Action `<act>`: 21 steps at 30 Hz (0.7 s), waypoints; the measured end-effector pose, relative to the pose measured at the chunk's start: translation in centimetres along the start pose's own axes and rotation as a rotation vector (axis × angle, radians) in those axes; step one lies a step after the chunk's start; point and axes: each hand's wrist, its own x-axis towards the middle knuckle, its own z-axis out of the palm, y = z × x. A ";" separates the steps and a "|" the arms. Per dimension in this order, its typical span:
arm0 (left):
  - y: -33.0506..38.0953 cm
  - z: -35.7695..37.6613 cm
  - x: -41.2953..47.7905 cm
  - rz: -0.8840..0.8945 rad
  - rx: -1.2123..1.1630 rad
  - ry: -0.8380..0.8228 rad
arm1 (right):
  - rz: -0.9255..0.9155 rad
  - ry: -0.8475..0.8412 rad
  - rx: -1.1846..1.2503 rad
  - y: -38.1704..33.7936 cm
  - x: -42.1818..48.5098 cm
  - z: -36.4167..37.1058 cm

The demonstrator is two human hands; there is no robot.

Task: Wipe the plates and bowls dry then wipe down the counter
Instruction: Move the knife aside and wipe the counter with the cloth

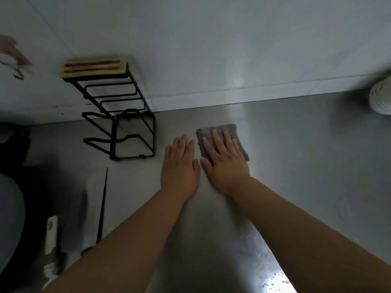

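The job looks to be at its second half, the counter wipe. No plate or bowl shows plainly anywhere in view, so whether the dishes are dry and put away cannot be told from here.

The right hand (225,166) lies flat, fingers straight and spread, pressing a folded grey cloth (241,146) onto the steel counter (306,166), a little out from the back wall. The left hand (179,166) lies open just beside it, palm down on the bare steel, touching the counter and not the cloth; the two thumbs nearly meet.

The steel around the cloth looks dull and dry, but that is only a judgement. Water drops (268,269) sit on the near edge, between the forearms and under the right one, so that strip seems left to do, and likely the far right side too.

As for containers, a black wire rack (94,68) with a slotted wooden top stands to the left against the wall; only wall and counter show through its wire loops. A white ribbed thing (380,98) at the right edge is cut off, and its contents are hidden. At far left a dark round shape (10,218) may be a basin or a pan; it is too dark to tell.
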 end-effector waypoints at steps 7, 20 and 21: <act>-0.3 1.4 0.6 -0.038 0.090 0.009 | -0.089 0.010 0.011 2.4 5.2 -1.7; -0.5 1.6 0.9 -0.044 0.100 0.024 | 0.343 0.049 0.066 7.0 4.9 -3.0; -0.5 1.6 0.9 -0.043 0.098 0.025 | 0.225 0.042 0.055 5.3 4.6 -2.5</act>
